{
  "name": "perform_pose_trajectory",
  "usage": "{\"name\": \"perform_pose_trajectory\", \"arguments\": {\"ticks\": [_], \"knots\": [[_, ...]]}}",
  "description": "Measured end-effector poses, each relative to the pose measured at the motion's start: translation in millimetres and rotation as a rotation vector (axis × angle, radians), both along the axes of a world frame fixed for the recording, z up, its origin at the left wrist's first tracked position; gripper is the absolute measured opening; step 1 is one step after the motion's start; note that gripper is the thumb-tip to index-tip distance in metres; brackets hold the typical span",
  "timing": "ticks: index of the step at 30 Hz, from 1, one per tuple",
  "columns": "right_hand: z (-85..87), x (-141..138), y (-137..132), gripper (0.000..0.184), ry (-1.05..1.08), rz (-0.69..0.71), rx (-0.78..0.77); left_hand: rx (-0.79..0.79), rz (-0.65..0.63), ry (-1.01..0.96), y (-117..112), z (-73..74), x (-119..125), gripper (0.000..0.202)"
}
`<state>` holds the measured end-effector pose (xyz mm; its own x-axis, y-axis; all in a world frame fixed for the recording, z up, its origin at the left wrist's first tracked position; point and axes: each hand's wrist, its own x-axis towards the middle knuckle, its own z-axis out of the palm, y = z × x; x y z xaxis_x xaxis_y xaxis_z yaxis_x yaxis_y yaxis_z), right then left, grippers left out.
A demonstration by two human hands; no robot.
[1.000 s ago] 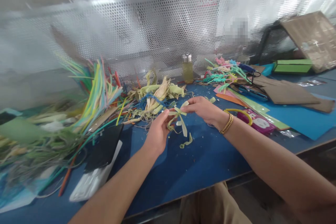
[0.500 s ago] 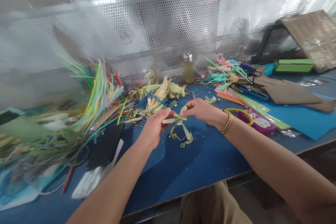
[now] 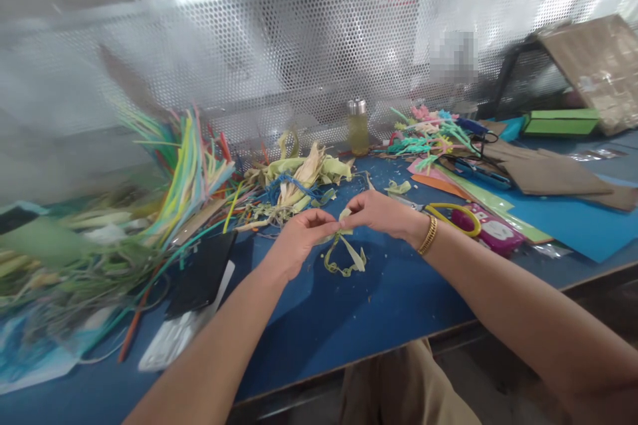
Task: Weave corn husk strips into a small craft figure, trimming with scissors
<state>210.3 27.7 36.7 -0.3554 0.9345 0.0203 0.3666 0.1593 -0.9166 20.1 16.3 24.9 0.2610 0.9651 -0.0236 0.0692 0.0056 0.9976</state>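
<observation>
Both hands meet above the blue table [image 3: 319, 339], pinching pale green corn husk strips [image 3: 355, 254] that are knotted or bunched at the fingertips. My left hand [image 3: 302, 239] is closed, thumb and fingers pressed on the left side of the bunch. From the right, my right hand [image 3: 375, 212] grips the upper part, with a small piece of husk showing by its fingertips. Loose curled ends dangle beneath the fingers, close to the tabletop. The knot itself is mostly covered by the fingers. Scissors with yellow handles [image 3: 456, 231] lie beside my right wrist.
Corn husks with blue string [image 3: 299, 182] are heaped behind my hands. Pipe cleaners [image 3: 189, 172] stand at left, near a black phone-like slab [image 3: 202, 275]. A capped bottle [image 3: 357, 126] stands before the perforated metal panel [image 3: 309, 53]. Cardboard [image 3: 553, 172] and coloured paper [image 3: 573, 229] lie right.
My left fingers have moved inward onto the middle of the husk strips, covering the strip that stuck out leftward. Both hands are closer together, and the dangling ends have shifted slightly.
</observation>
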Motion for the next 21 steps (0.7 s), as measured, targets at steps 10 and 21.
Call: {"name": "perform_pose_trajectory", "arguments": {"ticks": [10,21], "knots": [[-5.9,-1.8,0.7,0.013,0.076,0.086,-0.083,-0.028,-0.102,0.083,0.7,6.1,-6.9,0.027],[-14.0,-2.1,5.9,0.023,0.015,0.042,0.099,-0.140,-0.010,-0.031,5.8,6.4,-9.9,0.043]]}}
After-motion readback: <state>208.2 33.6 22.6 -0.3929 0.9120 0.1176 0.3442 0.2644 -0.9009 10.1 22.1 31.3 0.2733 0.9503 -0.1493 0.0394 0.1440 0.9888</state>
